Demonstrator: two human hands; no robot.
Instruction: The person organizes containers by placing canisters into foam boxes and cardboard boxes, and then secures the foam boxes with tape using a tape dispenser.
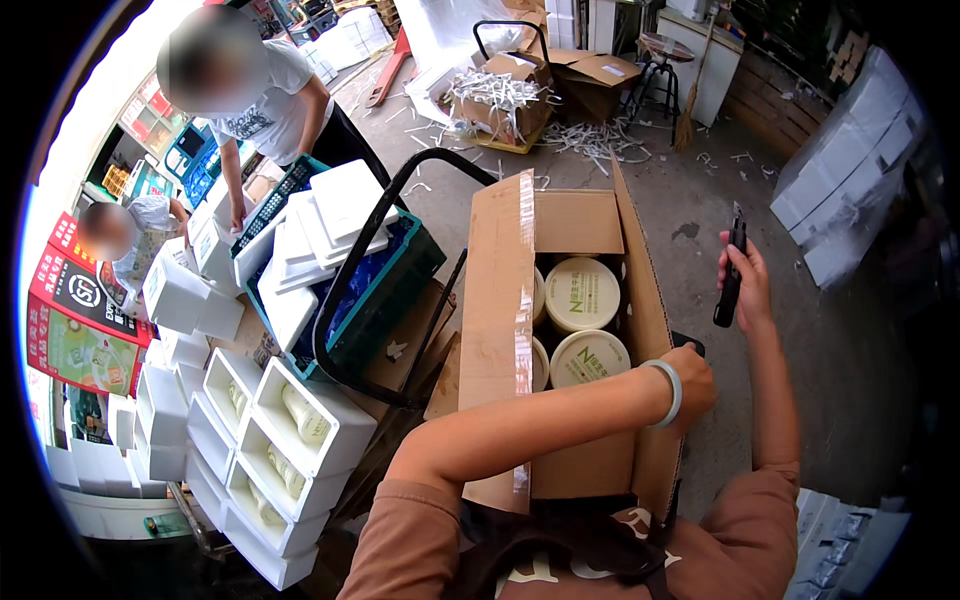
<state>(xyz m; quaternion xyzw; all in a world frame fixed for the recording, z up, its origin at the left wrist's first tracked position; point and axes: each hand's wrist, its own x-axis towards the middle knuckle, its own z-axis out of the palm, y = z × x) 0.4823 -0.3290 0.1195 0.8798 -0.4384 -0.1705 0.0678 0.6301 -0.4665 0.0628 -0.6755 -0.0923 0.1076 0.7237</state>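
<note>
A cardboard box (581, 465) stands before me with its flaps raised; inside are several round tubs with printed lids (582, 294). Crossing over the box, my left hand (694, 382), with a pale bangle at the wrist, is closed at the right flap's outer edge; whether it grips the flap cannot be told. To the right of the box my right hand (746, 281) holds a black utility knife (731, 274) upright, its blade end pointing away from me. Part of the box's near end is hidden by my arm and clothing.
On the left, a green crate (390, 289) holds white foam lids (349, 202), beside a black cart handle (322, 322). Foam boxes (300, 409) with containers stand at lower left. Two people work at upper left. Behind are a trolley with shredded paper (495, 90), a stool (666, 49) and a broom (684, 127).
</note>
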